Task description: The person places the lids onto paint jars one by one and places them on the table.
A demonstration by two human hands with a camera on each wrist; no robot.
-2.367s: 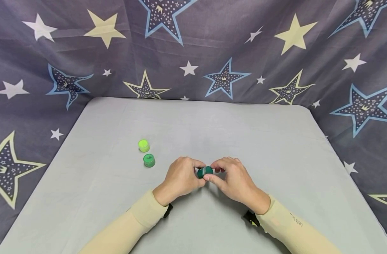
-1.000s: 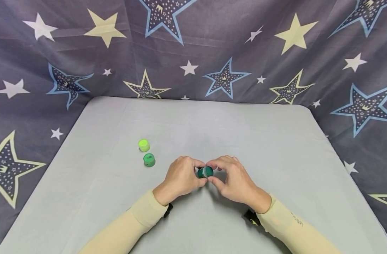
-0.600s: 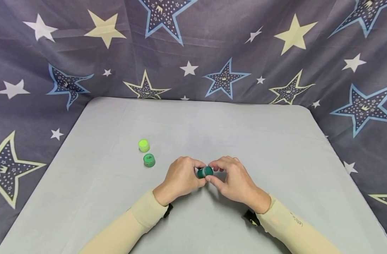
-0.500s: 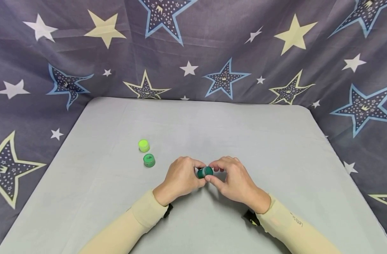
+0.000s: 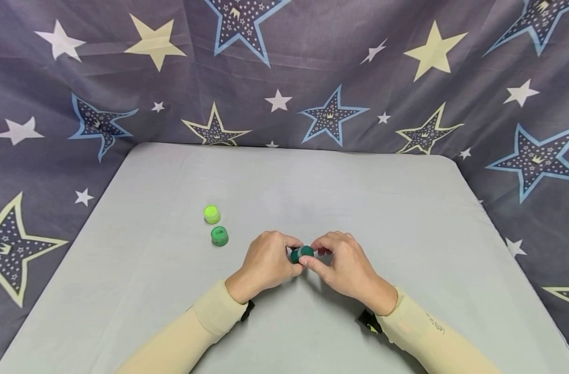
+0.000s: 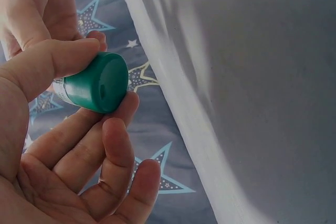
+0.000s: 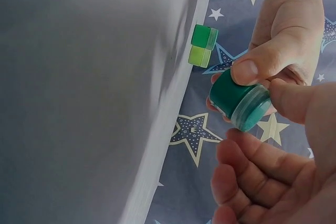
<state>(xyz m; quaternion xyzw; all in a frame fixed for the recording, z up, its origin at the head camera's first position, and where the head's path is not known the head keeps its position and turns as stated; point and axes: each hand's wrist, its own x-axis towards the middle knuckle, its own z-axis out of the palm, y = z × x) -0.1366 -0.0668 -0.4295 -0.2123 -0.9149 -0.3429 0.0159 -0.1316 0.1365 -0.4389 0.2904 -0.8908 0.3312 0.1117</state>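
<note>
A small dark green paint jar (image 5: 301, 254) lies tilted on its side between my two hands, just above the table. My left hand (image 5: 267, 259) grips its green base (image 6: 94, 85) between thumb and fingers. My right hand (image 5: 347, 265) has thumb and fingertips at the jar's clear-rimmed lid (image 7: 252, 107), pinching it from both sides. In the right wrist view the lid is on the jar. Farther left on the table stand a lime green jar (image 5: 212, 214) and a mid-green jar (image 5: 219, 236), close together and upright.
A pale grey cloth covers the table (image 5: 312, 192). Behind and beside it hangs a dark curtain (image 5: 303, 67) printed with stars. Black straps (image 5: 370, 320) show at both wrists.
My right thumb and fingers have shifted around the lid, the thumb moving slightly left over it. My left hand keeps its grip on the base, and the other two jars stay put.
</note>
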